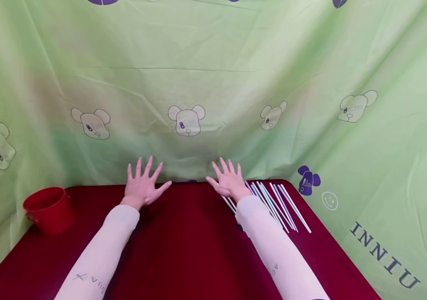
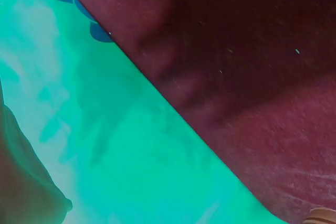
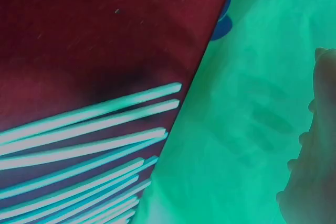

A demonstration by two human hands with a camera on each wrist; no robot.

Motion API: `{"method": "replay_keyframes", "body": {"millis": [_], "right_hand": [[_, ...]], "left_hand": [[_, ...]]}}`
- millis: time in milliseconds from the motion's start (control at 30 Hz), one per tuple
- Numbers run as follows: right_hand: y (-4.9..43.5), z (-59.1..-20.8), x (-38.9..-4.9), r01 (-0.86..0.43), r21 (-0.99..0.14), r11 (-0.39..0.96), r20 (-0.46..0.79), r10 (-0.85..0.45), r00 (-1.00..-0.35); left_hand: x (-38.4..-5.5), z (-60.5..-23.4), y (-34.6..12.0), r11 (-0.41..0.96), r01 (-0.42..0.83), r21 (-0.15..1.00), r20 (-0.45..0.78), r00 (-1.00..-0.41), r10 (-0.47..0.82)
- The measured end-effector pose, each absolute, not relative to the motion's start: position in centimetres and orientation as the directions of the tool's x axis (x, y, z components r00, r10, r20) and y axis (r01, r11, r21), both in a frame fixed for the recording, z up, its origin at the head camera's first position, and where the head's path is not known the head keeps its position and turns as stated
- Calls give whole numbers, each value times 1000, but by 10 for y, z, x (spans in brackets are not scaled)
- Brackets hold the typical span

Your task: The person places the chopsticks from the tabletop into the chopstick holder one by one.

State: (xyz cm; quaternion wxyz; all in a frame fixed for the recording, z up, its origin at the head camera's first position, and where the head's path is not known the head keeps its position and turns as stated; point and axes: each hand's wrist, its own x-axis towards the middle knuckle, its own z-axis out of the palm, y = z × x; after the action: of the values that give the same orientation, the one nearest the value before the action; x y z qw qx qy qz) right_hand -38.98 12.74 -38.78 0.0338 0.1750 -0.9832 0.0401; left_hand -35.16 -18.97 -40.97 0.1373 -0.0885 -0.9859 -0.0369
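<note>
My left hand (image 1: pixel 143 185) is raised over the far side of the table, palm down, fingers straight and spread. My right hand (image 1: pixel 231 181) is held the same way, with nothing in it. Several long thin pale sticks (image 1: pixel 296 210), white, bluish and lilac, lie side by side below and right of the right hand; my forearm hides some. They show closer in the right wrist view, where the ends of the sticks (image 3: pixel 94 125) lie near the table edge. Left of my left hand stands a red bucket (image 1: pixel 50 210); its inside bottom is hidden.
A dark red cloth covers the table (image 1: pixel 191 246). Directly behind its far edge hangs a green curtain (image 1: pixel 217 87) printed with bear heads, which also runs along both sides.
</note>
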Motion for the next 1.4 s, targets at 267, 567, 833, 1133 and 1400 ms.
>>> {"method": "replay_keyframes", "body": {"millis": [267,567,833,1133,1400], "right_hand": [[158,-398,-391,-317,-89,944,72,-311,-948],[204,-414,-387,-271,-96,958,53,-267,-962],[247,-431,-382,-218,-125,968,39,-215,-976],[276,-432,-376,-196,-135,971,81,-187,-979],[315,-445,-363,-139,-149,979,73,-129,-989]], "left_hand": [[-345,-418,-210,982,186,29,284,-943,171],[-331,-425,-241,985,163,58,283,-949,140],[-317,-426,-276,988,135,80,297,-949,106],[-293,-419,-315,990,104,95,311,-948,70],[-271,-411,-358,995,42,87,326,-945,12]]}}
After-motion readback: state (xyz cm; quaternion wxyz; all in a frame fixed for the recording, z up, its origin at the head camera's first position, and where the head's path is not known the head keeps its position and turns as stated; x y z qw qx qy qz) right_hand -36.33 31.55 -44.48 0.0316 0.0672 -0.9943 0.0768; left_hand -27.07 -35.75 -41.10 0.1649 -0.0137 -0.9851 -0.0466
